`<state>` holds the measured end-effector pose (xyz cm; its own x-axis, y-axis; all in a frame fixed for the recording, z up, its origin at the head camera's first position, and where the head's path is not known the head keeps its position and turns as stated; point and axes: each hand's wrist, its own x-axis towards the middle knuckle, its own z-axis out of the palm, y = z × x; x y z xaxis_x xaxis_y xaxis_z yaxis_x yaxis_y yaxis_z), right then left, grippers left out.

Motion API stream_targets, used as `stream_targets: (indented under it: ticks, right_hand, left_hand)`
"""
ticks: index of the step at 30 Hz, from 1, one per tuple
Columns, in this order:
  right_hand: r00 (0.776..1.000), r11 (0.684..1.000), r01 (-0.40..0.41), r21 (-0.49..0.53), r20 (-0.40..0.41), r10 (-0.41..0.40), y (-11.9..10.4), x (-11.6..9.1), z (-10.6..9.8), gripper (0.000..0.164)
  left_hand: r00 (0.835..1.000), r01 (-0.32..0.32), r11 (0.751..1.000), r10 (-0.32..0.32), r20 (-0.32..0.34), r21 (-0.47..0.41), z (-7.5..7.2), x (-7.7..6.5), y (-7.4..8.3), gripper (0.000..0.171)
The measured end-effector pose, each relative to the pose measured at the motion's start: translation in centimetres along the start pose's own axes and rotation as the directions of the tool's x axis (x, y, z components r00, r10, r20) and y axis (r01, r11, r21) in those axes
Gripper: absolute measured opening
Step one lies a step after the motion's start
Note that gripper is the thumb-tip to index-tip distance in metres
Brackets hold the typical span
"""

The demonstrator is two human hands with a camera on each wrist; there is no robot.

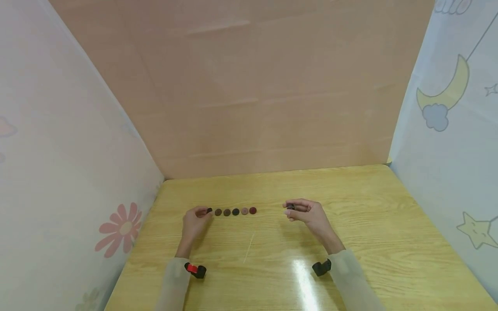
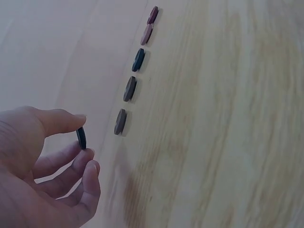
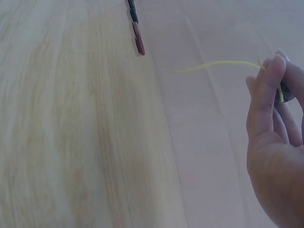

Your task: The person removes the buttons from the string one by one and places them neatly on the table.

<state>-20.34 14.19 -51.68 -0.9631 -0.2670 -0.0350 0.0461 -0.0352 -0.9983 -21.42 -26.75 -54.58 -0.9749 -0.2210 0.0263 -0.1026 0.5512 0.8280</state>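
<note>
"Where the creased tan sheet point(image 1: 253, 95) meets the far edge of the table point(image 1: 389, 233), is there room to move?"

"Sideways, yes — a broad wood-grained stretch parts the row of five round discs point(image 1: 235, 212) from the right hand point(image 1: 312, 216)."

"And what's held?"

"The left hand point(image 1: 193, 222) pinches a thin dark disc point(image 2: 81, 138) at the row's left end; the right pinches a dark piece point(image 3: 286, 94), mostly hidden — a slender yellow strand point(image 3: 216, 63) curves out."

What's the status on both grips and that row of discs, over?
Left grip pinching dark disc. Right grip holding yellow string, dark item. Five discs lined up between. No obstruction seen.
</note>
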Motion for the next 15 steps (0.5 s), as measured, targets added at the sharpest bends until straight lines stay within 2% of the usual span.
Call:
stream_targets:
  ticks: [15]
  right_hand:
    - [1.000, 1.000, 0.016, -0.001, -0.010, -0.016, -0.10, -0.23, -0.39, 0.058]
  left_hand:
    - [1.000, 0.002, 0.998, -0.003, 0.015, 0.063, -0.07, 0.72, -1.07, 0.031]
